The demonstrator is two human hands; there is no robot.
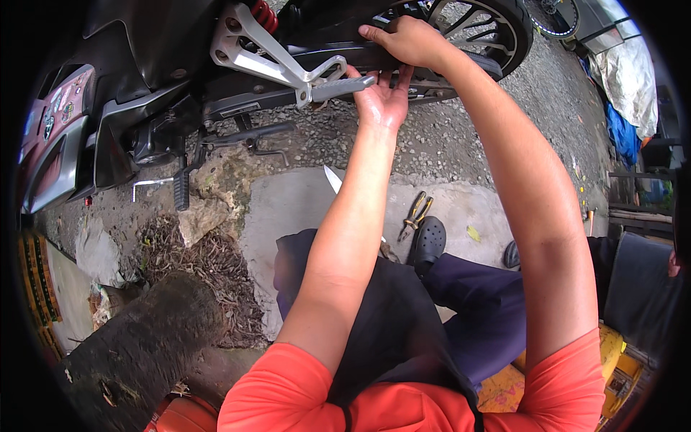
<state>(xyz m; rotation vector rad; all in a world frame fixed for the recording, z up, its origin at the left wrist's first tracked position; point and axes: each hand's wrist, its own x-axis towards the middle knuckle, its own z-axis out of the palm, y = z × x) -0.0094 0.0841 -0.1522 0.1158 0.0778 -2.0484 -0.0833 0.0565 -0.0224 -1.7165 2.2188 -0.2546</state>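
Observation:
A parked motorcycle with a black spoked rear wheel [497, 36] is in front of me. My right hand [414, 43] grips a long black chain cover [479, 63] beside that wheel from above; its thumb points left and its other fingers are hidden behind the cover. Just below, my left hand [383, 104] is palm up, with its fingers reaching up against the cover's underside and their tips partly hidden. A silver footrest bracket [277, 61] crosses close to my left hand, and its folding peg [342, 88] overlaps the thumb side of the palm.
Yellow-and-black pliers [416, 214] lie on the concrete slab [461, 201] by my dark clog [430, 241]. A knife-like blade [332, 178] shows partly behind my left forearm. A silver L-shaped wrench [152, 183] sits under the motorcycle. A log [144, 338] lies at lower left.

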